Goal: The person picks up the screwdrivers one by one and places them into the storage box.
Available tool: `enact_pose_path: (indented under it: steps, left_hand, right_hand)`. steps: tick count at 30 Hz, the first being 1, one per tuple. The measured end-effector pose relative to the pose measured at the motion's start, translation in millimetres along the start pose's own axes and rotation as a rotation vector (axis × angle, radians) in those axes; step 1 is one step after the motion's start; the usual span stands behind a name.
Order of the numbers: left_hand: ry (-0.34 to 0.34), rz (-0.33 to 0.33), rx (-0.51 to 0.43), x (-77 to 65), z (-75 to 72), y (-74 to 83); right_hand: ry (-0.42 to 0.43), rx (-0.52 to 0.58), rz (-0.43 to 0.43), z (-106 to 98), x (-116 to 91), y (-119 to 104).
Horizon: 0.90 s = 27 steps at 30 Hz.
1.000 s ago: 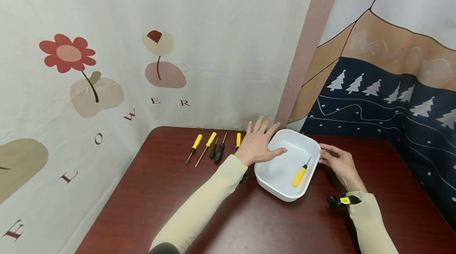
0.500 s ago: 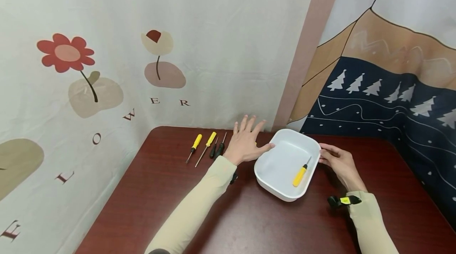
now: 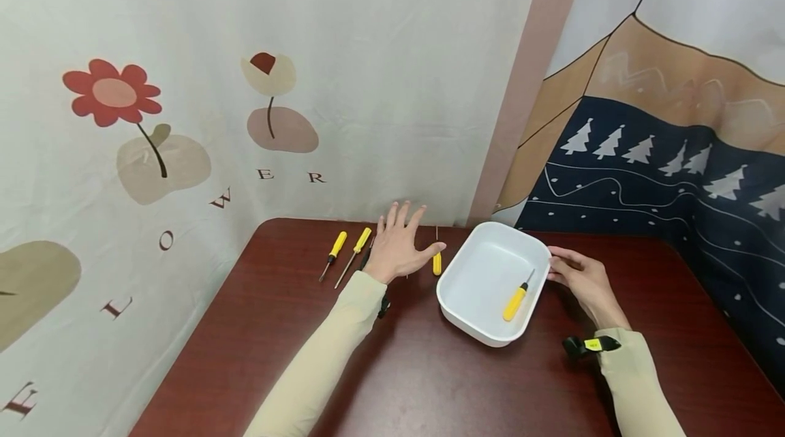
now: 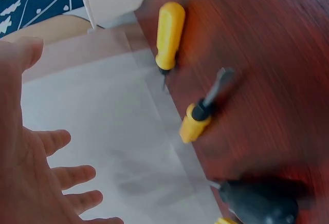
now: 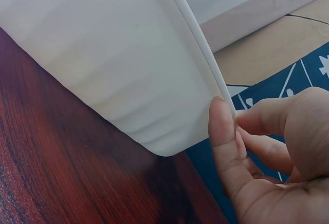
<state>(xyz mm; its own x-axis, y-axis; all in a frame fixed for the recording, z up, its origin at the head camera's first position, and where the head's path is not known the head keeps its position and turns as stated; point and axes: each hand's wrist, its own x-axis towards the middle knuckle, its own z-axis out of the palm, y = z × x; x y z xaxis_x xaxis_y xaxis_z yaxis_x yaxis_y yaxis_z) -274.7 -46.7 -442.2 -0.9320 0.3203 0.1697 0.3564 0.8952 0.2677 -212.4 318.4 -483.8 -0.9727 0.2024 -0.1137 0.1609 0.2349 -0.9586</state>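
This looks like the picking step: the right hand (image 3: 585, 283) pinches the tub (image 3: 484, 273), one screwdriver (image 3: 514, 304) inside, and the left hand (image 3: 395, 249) — spread wide, holding nothing — is near more screwdrivers (image 3: 437, 264), so next it should curl round one.

Table (image 3: 417, 369) looked like wood, grained and softly glossy | box (image 3: 478, 283) seemed smooth plastic with a low sheen | screwdrivers (image 3: 515, 304) had smooth plastic handles (image 4: 170, 31) and metal shafts (image 4: 218, 86) | curtain (image 3: 392, 82) hung as matt, lightly creased cloth | sleeves (image 3: 325, 355) looked to me like matt cloth
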Motion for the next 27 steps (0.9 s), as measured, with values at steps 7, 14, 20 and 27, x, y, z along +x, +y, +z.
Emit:
enact_pose_path:
  steps: [7,14,20,27]
  left_hand:
    - [-0.007,-0.043,-0.014,-3.4,-3.0,-19.8]
    - [-0.016,-0.106,-0.030,-8.4,-5.2,-38.9]
    - [0.001,-0.169,-0.061,-11.5,-9.5,-54.3]
    - [0.000,-0.239,-0.096,-16.4,-11.0,-75.7]
  right_hand:
    - [-0.006,0.005,0.003,0.6,-0.3,1.1]
    - [-0.008,0.019,0.020,0.5,-1.6,-0.7]
    - [-0.001,0.020,0.016,0.2,-1.4,-1.8]
    - [-0.008,0.013,0.017,0.9,-1.0,-1.7]
